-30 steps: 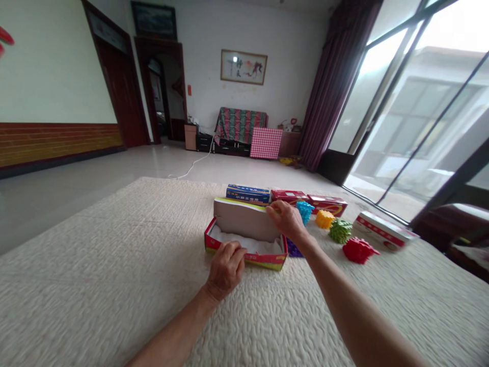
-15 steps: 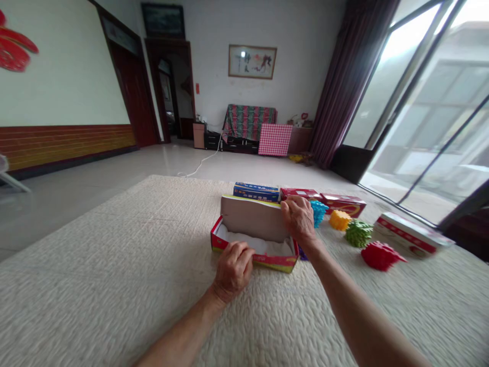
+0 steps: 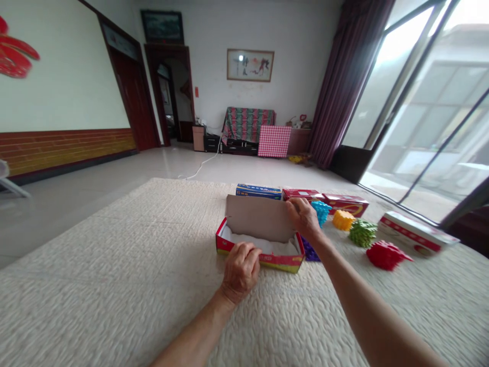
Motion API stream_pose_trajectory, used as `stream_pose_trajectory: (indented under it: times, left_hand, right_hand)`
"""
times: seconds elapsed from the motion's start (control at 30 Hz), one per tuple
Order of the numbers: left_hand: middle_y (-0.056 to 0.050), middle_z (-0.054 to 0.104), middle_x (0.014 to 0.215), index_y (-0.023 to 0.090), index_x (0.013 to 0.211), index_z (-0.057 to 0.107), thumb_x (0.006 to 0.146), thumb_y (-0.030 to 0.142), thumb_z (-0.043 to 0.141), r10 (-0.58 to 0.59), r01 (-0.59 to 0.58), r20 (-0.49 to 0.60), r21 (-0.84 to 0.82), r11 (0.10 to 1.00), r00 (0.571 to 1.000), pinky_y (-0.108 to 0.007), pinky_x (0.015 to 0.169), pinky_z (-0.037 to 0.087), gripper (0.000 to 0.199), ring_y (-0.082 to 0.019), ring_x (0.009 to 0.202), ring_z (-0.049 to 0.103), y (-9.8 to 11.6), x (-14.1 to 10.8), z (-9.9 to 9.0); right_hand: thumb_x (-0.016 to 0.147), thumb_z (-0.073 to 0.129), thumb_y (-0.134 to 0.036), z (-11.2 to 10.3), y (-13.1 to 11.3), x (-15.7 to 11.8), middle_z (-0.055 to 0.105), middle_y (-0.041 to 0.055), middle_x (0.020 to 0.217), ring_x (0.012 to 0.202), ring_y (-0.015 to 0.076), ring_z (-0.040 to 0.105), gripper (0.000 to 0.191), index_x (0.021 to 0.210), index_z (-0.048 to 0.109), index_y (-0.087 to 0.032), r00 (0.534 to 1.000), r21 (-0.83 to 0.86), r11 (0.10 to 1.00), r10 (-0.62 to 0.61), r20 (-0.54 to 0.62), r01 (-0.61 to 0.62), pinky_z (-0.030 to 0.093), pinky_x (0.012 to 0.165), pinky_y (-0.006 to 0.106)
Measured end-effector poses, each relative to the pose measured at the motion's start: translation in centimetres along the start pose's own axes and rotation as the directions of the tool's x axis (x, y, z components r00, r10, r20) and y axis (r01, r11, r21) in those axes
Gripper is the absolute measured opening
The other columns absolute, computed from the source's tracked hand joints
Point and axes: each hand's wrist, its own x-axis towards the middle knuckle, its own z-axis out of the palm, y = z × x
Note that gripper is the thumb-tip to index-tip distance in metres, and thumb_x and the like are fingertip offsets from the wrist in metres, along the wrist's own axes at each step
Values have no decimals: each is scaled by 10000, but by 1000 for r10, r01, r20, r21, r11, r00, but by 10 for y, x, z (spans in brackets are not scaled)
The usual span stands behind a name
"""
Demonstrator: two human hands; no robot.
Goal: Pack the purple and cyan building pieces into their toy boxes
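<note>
Our left hand [image 3: 240,270] grips the box [image 3: 282,262] at its front rim, our right hand [image 3: 304,216] its raised lid [image 3: 257,218]; purple toy [image 3: 311,251] right of box.

The head camera is looking from above and behind the left hand [image 3: 241,269] and right hand [image 3: 304,218], with both forearms [image 3: 202,326] entering from the bottom edge. It is facing forward and tilting down over the quilt [image 3: 114,265], holding the box [image 3: 280,261] just below and right of the picture's middle. The quilt is lying nearest, filling most of the lower half, while the floor [image 3: 103,181] and far wall [image 3: 206,30] are standing well back. The view is spanning widely, from the door [image 3: 135,97] at left to the window [image 3: 428,112] at right, their uprights leaning outward toward the top.
</note>
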Motion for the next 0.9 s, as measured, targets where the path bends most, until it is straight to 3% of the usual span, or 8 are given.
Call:
stream_pose_trajectory:
  times: [0.2,0.33,0.47,0.57,0.7,0.9]
  left_hand:
    - [-73,621,863,160,917,646,849,107,505,19,-19,1,-1,1000,1000,-338,794,501,166,-198,846,564,0,0,1]
    - [-73,621,868,159,927,644,852,104,495,33,-33,11,16,999,999,-336,807,498,176,-197,859,564,0,0,0]
    - [-73,628,876,155,937,645,846,94,511,48,-49,9,42,998,999,-331,806,498,173,-196,860,563,0,1,-1]
    - [-69,632,858,155,943,652,836,85,532,59,-60,13,71,996,998,-322,780,500,175,-191,840,566,1,1,-1]
    - [-58,645,853,169,973,662,829,86,558,88,-90,19,127,988,996,-310,744,503,196,-178,806,575,3,0,-1]
    - [-63,659,876,165,1006,656,821,92,577,140,-141,17,162,977,990,-317,739,499,214,-182,809,589,7,0,-4]
  right_hand:
    - [828,464,-452,9,6,22,644,89,915,863,232,572,331,852,665,-191,997,-18,998,67,-39,-68,441,827,378]
    - [748,574,-491,12,13,23,671,59,865,783,210,582,363,932,659,-190,977,111,975,199,-79,-190,449,781,356]
    - [699,629,-531,11,19,4,668,47,871,741,190,568,533,1102,604,-183,943,284,920,311,-115,-268,456,718,331]
    - [727,601,-547,11,22,-21,654,38,826,715,174,553,543,1108,595,-161,933,409,860,357,-57,-304,454,672,299]
    - [754,541,-558,12,21,-47,619,4,715,649,149,515,410,848,628,-168,906,504,767,416,84,-399,423,592,253]
    - [693,569,-527,12,17,-56,622,-13,661,598,138,535,370,809,626,-180,830,617,593,524,193,-518,427,542,233]
